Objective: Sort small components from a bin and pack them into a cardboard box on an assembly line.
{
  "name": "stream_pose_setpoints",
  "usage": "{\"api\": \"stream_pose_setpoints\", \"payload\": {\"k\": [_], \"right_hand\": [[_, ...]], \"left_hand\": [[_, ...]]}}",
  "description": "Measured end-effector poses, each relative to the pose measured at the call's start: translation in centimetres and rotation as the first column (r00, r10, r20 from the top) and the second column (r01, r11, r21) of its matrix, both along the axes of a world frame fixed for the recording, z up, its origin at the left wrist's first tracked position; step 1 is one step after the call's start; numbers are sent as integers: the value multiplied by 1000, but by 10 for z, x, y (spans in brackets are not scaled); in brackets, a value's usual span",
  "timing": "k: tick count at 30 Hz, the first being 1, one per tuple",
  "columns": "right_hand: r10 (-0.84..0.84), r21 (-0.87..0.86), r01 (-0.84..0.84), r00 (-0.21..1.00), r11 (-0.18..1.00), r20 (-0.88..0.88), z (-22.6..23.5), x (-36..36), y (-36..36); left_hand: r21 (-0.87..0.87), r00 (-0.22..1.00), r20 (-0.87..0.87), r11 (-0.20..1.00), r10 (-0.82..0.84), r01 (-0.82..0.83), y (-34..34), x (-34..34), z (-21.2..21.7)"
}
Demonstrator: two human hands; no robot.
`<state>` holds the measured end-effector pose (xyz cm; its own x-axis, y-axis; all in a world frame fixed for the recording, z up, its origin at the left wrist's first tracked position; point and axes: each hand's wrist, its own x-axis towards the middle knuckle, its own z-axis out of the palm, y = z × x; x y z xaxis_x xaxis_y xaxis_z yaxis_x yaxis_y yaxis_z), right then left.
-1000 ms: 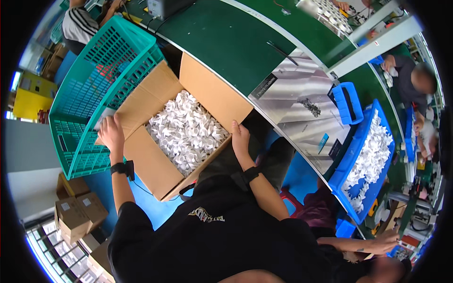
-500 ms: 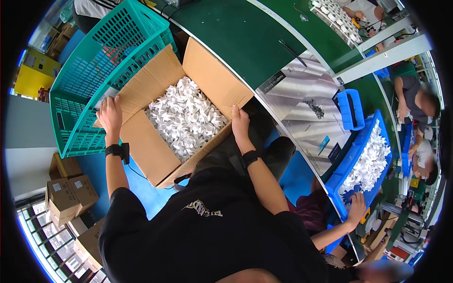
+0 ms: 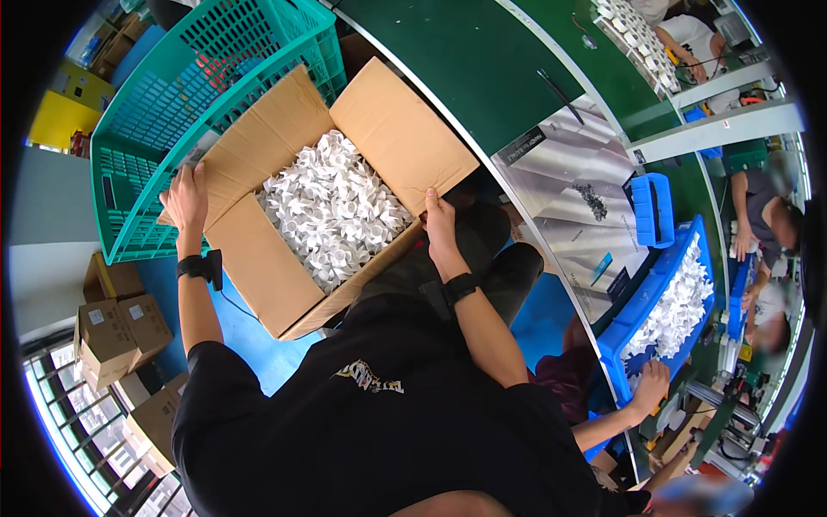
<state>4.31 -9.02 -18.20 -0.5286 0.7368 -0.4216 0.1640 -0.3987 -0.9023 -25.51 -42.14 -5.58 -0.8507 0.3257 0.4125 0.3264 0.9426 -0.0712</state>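
An open cardboard box [image 3: 263, 267] rests tilted in front of me, its flaps folded outward. Small white plastic parts [image 3: 340, 207] fill it in a loose heap. At its left side my left hand [image 3: 186, 196] is closed on the outer end of a flap, close against the rim of a green plastic crate [image 3: 129, 185]. Thumb up, my right hand [image 3: 439, 226] grips the box's right corner, where another flap meets the wall. The fingers under that corner are partly hidden.
To the right runs a green worktable [image 3: 448, 60] with a printed sheet [image 3: 560, 189], a small blue tray [image 3: 652, 211] and a blue bin [image 3: 616, 332] of white parts. A co-worker's hand [image 3: 648, 388] reaches into that bin. Cartons [image 3: 108, 340] are stacked at lower left.
My left hand has shifted a little to the left and the flap in it leans farther out over the crate. My right hand keeps its hold on the corner.
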Motion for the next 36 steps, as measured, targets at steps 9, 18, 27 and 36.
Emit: {"api": "stream_pose_setpoints", "payload": {"k": [9, 18, 27, 36], "right_hand": [[-102, 176, 97, 995, 980, 19, -4, 10, -6], [-31, 164, 42, 997, 986, -72, 15, 26, 24], [107, 243, -127, 990, 962, 92, 10, 62, 24], [110, -76, -103, 990, 992, 93, 17, 139, 35]], "left_hand": [[54, 998, -3, 996, -67, 67, 27, 13, 14], [103, 980, -77, 976, -184, 191, 41, -7, 7], [336, 956, -283, 927, -71, 168, 55, 1, -18], [352, 934, -346, 935, 84, 46, 48, 61, -9]]}}
